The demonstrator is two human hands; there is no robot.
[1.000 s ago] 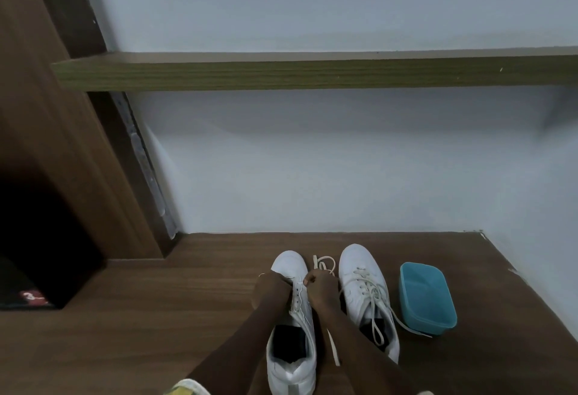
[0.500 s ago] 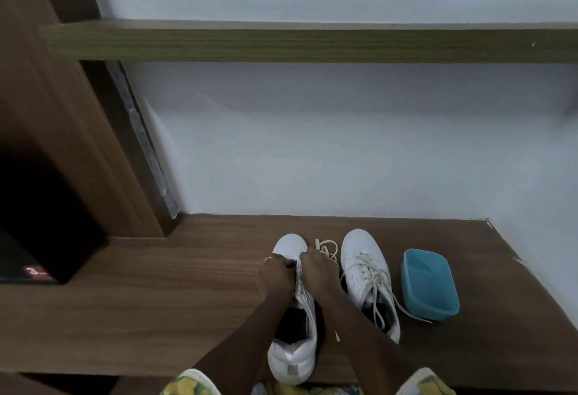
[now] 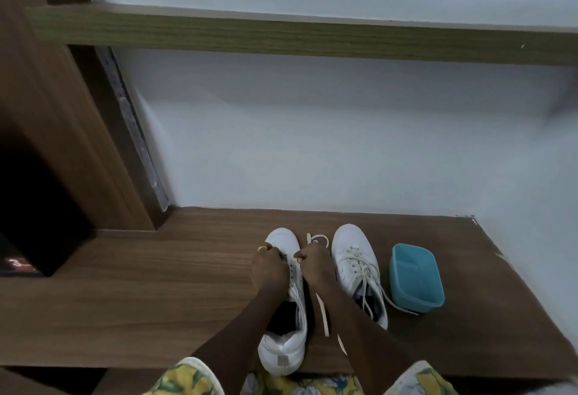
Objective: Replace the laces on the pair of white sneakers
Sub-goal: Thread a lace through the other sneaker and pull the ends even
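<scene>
Two white sneakers stand side by side on the wooden surface (image 3: 187, 285), toes toward the wall. My left hand (image 3: 269, 269) grips the left sneaker (image 3: 283, 354) over its front eyelets. My right hand (image 3: 316, 264) pinches a cream lace (image 3: 322, 313) at the same shoe's eyelets; the lace loops past the toe and trails back between the shoes. The right sneaker (image 3: 350, 257) sits apart, laced loosely, with its lace ends spilling to the right.
A small blue plastic tub (image 3: 416, 278) stands just right of the right sneaker. A white wall rises behind, with a wooden shelf (image 3: 281, 34) above. A wooden cabinet side (image 3: 62, 144) and a dark opening lie at left. Yellow patterned sleeves show at the bottom.
The camera has tilted a little, shifting the view. Both hands moved closer together toward the toe of the left sneaker and stay on its lace.
</scene>
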